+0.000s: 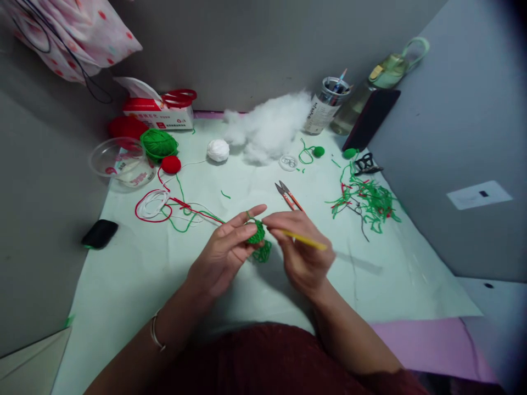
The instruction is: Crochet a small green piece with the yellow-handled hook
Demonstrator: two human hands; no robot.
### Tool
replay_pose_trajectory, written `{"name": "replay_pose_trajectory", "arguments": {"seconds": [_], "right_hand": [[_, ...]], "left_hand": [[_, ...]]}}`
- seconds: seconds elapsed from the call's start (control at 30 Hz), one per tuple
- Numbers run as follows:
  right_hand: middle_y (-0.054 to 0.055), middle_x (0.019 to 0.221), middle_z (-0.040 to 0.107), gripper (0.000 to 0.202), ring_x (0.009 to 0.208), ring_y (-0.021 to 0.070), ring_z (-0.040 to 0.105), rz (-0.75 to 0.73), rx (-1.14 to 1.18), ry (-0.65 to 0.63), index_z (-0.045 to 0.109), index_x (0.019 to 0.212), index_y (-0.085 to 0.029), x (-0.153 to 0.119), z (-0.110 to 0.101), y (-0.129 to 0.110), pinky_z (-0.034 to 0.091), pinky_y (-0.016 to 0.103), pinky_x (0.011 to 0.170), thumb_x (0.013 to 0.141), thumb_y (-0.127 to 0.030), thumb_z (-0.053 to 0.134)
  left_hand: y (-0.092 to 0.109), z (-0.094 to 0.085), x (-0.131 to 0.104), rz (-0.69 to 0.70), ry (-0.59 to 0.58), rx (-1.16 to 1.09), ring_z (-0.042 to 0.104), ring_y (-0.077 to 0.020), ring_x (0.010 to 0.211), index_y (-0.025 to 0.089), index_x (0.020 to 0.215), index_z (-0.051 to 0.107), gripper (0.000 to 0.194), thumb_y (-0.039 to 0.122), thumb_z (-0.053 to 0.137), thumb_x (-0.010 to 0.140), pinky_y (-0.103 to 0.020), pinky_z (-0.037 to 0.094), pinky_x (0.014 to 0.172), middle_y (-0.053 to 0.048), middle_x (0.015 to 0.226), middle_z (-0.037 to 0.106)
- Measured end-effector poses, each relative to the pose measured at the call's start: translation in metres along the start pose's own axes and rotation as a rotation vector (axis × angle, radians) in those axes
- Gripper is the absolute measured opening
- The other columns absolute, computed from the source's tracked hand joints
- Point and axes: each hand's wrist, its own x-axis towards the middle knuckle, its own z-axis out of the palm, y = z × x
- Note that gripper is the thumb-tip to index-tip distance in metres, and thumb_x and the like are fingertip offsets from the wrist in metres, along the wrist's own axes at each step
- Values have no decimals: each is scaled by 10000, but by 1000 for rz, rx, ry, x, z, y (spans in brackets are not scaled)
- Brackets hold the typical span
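Between the thumb and fingers of my left hand (224,249) is a small green crochet piece (256,232), with green yarn looped over the raised index finger. My right hand (307,252) grips a yellow-handled crochet hook (304,239), its tip close to the top of the piece and hidden by fingers. More green yarn (262,252) hangs just below the piece. Red, white and green strands (185,208) run over the table from the left towards my left hand. Thread snips (289,196) with orange handles lie just beyond my right hand.
White stuffing (272,126) is heaped at the back beside a white yarn ball (218,150). Green yarn (160,144), a red ball (171,164) and a clear tub (134,164) sit left. Yarn scraps (366,200), a pencil can (325,107) and a bottle (370,88) stand right.
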Motion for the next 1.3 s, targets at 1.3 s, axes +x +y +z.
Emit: {"name": "replay_pose_trajectory", "arguments": {"seconds": [1.3], "right_hand": [[18,895,805,187,694,111,702,457,534,-4,756,977,-232,8,0,6,595,264,675,1047,-344,624]], "left_hand": [[1,-11,-1,306,25,382,584,-128,853,298,1174,831,353,268,856,823,-243,477,826,4,887,636]]}}
